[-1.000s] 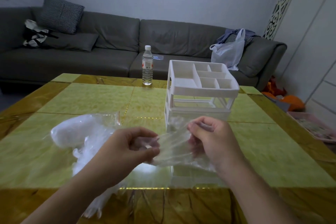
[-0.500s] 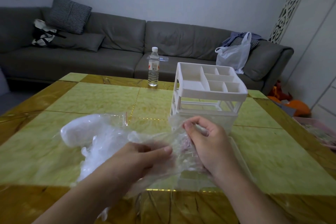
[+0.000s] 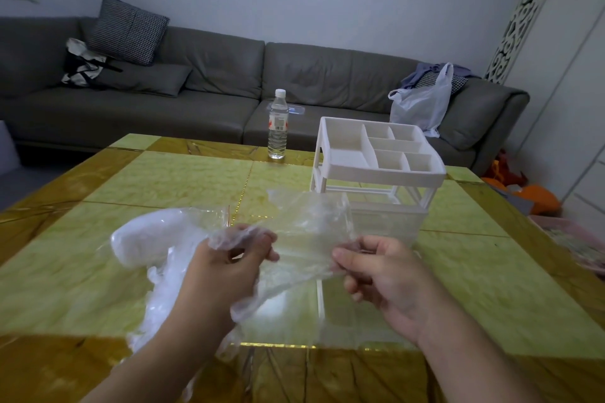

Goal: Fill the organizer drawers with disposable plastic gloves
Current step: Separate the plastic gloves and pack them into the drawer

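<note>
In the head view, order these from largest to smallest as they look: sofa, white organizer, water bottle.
1. sofa, spanning most of the frame
2. white organizer
3. water bottle

The order is clear, though the sofa stands farthest away.

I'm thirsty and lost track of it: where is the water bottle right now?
In the head view the water bottle stands upright at the table's far edge, left of the white organizer, before the grey sofa.

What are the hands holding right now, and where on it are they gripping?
Both hold one clear plastic glove stretched between them: the left hand grips its crumpled left end, the right hand pinches its right edge.
</note>
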`<action>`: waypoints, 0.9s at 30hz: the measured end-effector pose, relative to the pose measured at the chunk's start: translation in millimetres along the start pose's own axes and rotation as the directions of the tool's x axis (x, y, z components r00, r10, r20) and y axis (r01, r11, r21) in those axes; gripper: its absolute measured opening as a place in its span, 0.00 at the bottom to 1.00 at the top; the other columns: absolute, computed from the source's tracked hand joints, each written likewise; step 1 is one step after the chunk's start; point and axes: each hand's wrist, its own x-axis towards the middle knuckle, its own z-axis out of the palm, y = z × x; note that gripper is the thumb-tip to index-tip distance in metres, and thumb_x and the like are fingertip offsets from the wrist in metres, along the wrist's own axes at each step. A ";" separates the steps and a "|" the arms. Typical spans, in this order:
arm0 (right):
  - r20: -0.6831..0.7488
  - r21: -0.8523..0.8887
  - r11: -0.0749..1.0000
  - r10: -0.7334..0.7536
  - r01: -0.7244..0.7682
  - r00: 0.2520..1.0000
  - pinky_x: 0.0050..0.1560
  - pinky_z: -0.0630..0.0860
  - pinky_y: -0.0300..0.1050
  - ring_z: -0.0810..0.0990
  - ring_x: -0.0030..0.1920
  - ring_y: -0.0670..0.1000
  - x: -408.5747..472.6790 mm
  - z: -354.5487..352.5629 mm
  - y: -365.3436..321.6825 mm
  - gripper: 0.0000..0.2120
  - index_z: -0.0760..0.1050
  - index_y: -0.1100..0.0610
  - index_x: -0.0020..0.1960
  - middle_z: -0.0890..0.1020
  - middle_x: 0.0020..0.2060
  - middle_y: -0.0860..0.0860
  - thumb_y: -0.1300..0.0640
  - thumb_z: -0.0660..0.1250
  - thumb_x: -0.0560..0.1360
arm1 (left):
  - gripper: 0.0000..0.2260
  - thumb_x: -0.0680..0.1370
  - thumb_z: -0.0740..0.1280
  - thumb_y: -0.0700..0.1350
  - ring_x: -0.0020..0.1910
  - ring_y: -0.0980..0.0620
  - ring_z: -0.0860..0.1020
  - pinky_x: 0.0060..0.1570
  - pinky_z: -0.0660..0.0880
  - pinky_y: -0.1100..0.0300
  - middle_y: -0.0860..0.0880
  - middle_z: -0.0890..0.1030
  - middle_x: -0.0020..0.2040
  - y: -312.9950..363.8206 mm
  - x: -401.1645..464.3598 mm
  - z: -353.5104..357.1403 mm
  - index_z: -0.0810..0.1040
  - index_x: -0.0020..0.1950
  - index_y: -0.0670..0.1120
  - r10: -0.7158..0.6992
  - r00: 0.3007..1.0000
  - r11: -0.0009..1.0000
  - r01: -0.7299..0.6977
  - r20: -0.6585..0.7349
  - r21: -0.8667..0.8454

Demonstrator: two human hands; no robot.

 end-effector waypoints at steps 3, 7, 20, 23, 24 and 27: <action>-0.078 -0.207 0.972 -0.128 0.110 0.989 0.20 0.67 0.39 0.72 0.23 0.47 4.0 -14.6 -3.1 0.04 0.82 0.64 0.47 0.83 0.31 0.56 0.64 0.76 0.77 | 0.09 0.81 0.71 0.48 0.30 0.48 0.74 0.35 0.72 0.56 0.49 0.85 0.35 -0.7 2.9 -9.1 0.87 0.43 0.48 -0.024 1.000 1.000 0.024 -0.008 -0.018; -0.070 -0.262 0.954 -0.167 0.144 0.983 0.25 0.71 0.42 0.74 0.25 0.50 3.4 -21.0 -3.7 0.07 0.85 0.62 0.45 0.78 0.30 0.54 0.60 0.74 0.79 | 0.09 0.81 0.70 0.48 0.25 0.52 0.69 0.27 0.68 0.61 0.54 0.81 0.29 -0.2 1.1 -9.2 0.86 0.45 0.47 -0.005 1.000 0.999 0.005 0.015 -0.048; -0.065 -0.048 0.972 -0.234 0.231 0.970 0.28 0.81 0.48 0.82 0.29 0.56 -5.1 -6.5 -5.3 0.03 0.82 0.65 0.50 0.83 0.33 0.59 0.65 0.71 0.81 | 0.11 0.79 0.71 0.37 0.48 0.42 0.87 0.46 0.82 0.49 0.42 0.87 0.53 15.4 8.6 -32.1 0.82 0.61 0.44 -0.270 0.793 0.961 0.257 0.546 0.103; -0.055 -0.216 0.940 -0.280 0.262 0.958 0.24 0.75 0.45 0.78 0.27 0.54 -2.9 -10.0 -1.0 0.04 0.83 0.60 0.47 0.83 0.32 0.57 0.62 0.72 0.81 | 0.24 0.73 0.74 0.45 0.62 0.43 0.84 0.64 0.77 0.43 0.44 0.85 0.62 19.8 17.2 -49.1 0.78 0.69 0.47 -0.302 0.750 0.934 0.356 0.588 0.025; -0.043 -0.235 0.938 -0.271 0.254 0.962 0.24 0.73 0.45 0.77 0.26 0.55 -3.0 -8.3 0.6 0.04 0.82 0.61 0.48 0.83 0.31 0.57 0.62 0.72 0.81 | 0.26 0.72 0.74 0.48 0.62 0.45 0.83 0.65 0.77 0.44 0.46 0.84 0.63 21.2 16.8 -48.7 0.77 0.70 0.49 -0.270 0.776 0.944 0.329 0.569 0.000; 0.016 -0.250 0.939 -0.239 0.235 0.971 0.28 0.73 0.48 0.76 0.27 0.57 -1.7 2.0 6.5 0.04 0.80 0.63 0.50 0.83 0.33 0.63 0.62 0.72 0.81 | 0.22 0.73 0.80 0.51 0.57 0.53 0.85 0.59 0.81 0.54 0.52 0.86 0.58 23.1 3.0 -28.0 0.81 0.65 0.53 -0.159 0.849 0.987 0.136 0.504 0.084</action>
